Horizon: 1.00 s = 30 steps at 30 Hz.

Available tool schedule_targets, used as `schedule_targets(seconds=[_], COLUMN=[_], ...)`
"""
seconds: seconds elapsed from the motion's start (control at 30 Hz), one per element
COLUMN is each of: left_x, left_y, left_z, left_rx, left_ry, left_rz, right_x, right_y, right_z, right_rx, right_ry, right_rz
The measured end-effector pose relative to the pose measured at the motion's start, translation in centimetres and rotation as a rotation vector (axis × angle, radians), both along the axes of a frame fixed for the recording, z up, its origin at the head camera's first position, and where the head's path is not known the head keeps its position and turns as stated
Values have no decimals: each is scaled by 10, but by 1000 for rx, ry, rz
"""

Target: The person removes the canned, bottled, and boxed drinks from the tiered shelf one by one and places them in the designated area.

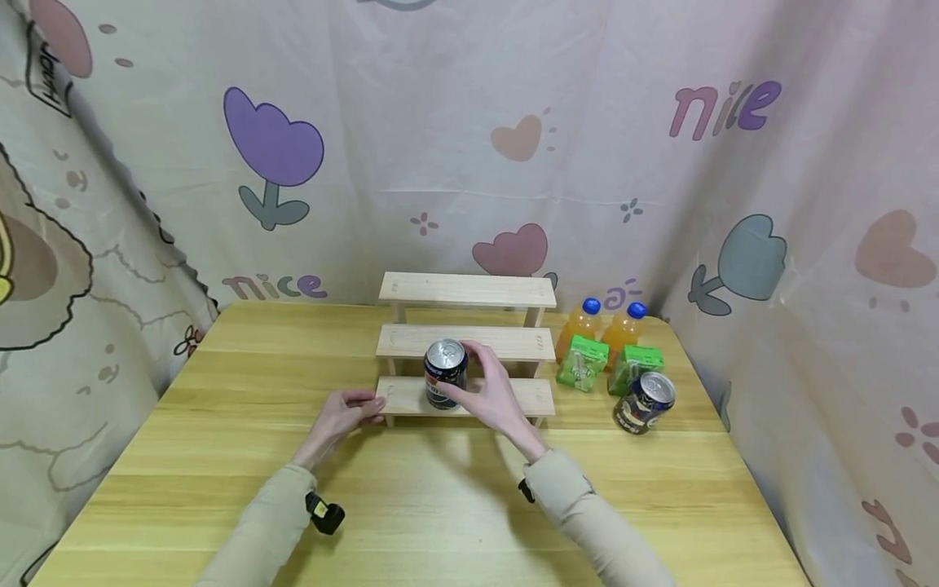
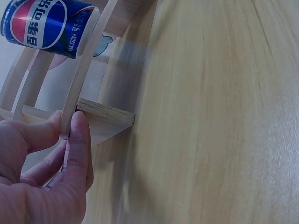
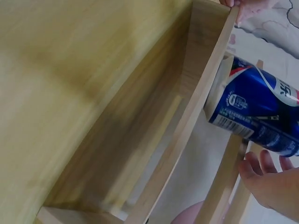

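A three-step wooden display stand [image 1: 469, 343] stands at the table's back. On its lowest step is a blue Pepsi can [image 1: 445, 377], upright near the middle. My right hand [image 1: 493, 397] holds this can from the right, thumb across its front and fingers at its far side. In the right wrist view some of the right hand's fingers [image 3: 266, 165] show close beside the can [image 3: 254, 105]. At the step's left end, my left hand [image 1: 343, 420] pinches the board [image 2: 74, 100] between thumb and fingers.
Right of the stand are two orange juice bottles [image 1: 577, 326] with blue caps. Two green drink cartons [image 1: 583, 364] stand before them, with another dark can [image 1: 645, 403] in front. A patterned curtain [image 1: 440, 122] hangs behind the wooden table [image 1: 469, 505].
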<state>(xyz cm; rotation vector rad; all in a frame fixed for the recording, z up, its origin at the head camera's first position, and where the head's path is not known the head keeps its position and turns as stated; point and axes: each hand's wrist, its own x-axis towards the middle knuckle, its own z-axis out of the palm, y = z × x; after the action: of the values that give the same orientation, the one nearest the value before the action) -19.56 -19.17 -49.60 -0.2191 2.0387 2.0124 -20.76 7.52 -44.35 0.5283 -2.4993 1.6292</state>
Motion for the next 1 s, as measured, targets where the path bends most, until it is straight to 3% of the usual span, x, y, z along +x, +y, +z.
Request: schedule_targets(seconds=[1.0], left_x=[-2], left_y=[-1], left_z=[-1], left_rx=[9], left_ry=[12], left_rz=[0], right_x=[-4], right_y=[-11], right_z=[0], right_rx=[-85], right_ry=[27], right_rz=[-25])
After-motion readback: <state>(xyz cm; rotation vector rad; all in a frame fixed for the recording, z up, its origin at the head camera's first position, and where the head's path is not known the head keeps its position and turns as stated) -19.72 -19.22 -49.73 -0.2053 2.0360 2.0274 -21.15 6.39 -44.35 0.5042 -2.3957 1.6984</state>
